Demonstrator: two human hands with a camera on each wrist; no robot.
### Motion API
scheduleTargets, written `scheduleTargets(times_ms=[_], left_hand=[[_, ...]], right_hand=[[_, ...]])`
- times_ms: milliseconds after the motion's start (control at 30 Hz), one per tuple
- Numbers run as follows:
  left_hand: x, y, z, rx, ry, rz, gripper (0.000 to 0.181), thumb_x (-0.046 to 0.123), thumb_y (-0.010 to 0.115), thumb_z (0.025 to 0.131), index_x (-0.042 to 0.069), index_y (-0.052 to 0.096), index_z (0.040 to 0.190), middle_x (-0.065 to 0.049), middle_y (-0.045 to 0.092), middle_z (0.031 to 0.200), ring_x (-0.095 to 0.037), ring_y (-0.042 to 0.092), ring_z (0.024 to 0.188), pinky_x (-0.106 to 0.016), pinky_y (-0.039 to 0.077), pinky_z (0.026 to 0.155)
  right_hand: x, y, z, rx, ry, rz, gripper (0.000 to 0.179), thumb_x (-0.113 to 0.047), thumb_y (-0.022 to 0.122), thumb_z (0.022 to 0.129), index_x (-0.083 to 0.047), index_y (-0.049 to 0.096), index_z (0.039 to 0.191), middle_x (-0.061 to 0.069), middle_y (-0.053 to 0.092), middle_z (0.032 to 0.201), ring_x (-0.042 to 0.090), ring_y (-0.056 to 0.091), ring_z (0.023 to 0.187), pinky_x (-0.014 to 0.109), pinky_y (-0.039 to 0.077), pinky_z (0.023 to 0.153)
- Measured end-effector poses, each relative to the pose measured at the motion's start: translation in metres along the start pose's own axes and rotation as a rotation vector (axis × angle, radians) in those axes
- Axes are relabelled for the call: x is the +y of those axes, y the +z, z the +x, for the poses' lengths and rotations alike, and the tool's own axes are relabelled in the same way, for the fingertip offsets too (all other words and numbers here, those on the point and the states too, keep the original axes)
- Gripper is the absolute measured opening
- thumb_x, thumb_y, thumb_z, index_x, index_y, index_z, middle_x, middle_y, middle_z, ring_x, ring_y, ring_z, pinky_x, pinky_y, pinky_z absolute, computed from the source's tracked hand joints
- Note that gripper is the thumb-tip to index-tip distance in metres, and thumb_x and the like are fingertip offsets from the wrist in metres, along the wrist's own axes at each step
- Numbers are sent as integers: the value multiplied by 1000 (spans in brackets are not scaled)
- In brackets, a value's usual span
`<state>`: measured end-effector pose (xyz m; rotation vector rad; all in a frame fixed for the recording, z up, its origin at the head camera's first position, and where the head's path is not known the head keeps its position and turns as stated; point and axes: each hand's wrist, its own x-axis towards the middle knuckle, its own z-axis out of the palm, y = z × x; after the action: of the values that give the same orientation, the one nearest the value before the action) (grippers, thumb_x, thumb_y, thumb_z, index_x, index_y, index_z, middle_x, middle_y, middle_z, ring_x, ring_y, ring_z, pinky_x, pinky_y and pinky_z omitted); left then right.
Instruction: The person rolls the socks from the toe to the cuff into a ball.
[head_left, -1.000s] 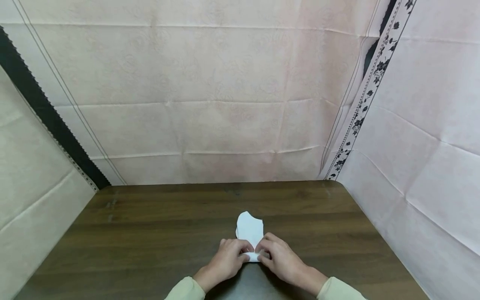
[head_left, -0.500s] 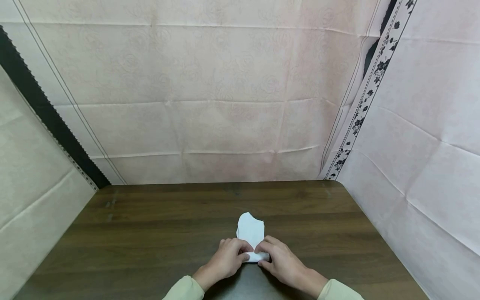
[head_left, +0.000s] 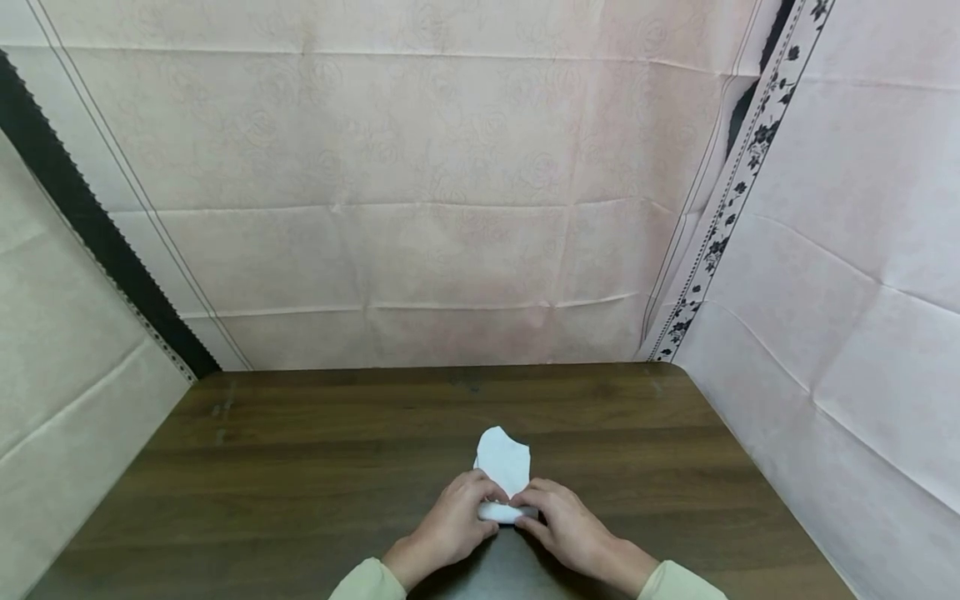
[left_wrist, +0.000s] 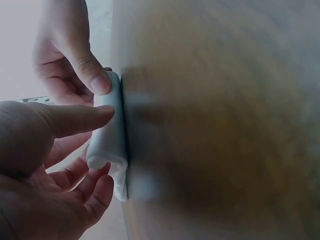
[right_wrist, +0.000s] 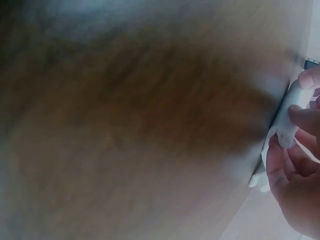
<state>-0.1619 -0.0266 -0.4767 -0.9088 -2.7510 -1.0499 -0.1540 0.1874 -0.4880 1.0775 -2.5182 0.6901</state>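
As left hand [head_left: 454, 517] and right hand [head_left: 559, 518] pinch its ends, probably for evenness, the white cloth-like roll [head_left: 502, 513] sits between.

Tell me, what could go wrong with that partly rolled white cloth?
The roll of white cloth might loosen if the left hand or right hand slips, since both seem to pinch it. It may also end up lopsided: a flap sticks out past its end in the left wrist view.
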Motion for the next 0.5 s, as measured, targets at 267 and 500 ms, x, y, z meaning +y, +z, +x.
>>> scheduleTargets(times_ms=[267, 500], left_hand=[[-2, -1, -3, 5, 14, 30, 24, 0, 84, 76, 13, 76, 93, 7, 63, 95, -12, 55, 92, -31, 47, 82], [-2, -3, 4, -14, 13, 23, 19, 0, 80, 81, 13, 77, 95, 7, 67, 93, -11, 57, 90, -32, 47, 82]], right_hand=[[-2, 0, 1, 2, -30, 18, 14, -7, 74, 90, -13, 70, 103, -5, 66, 98, 8, 58, 88, 29, 51, 76], [-3, -6, 4, -31, 55, -23, 19, -12, 80, 87, -13, 72, 104, -5, 64, 101, 10, 57, 91, 30, 51, 77]])
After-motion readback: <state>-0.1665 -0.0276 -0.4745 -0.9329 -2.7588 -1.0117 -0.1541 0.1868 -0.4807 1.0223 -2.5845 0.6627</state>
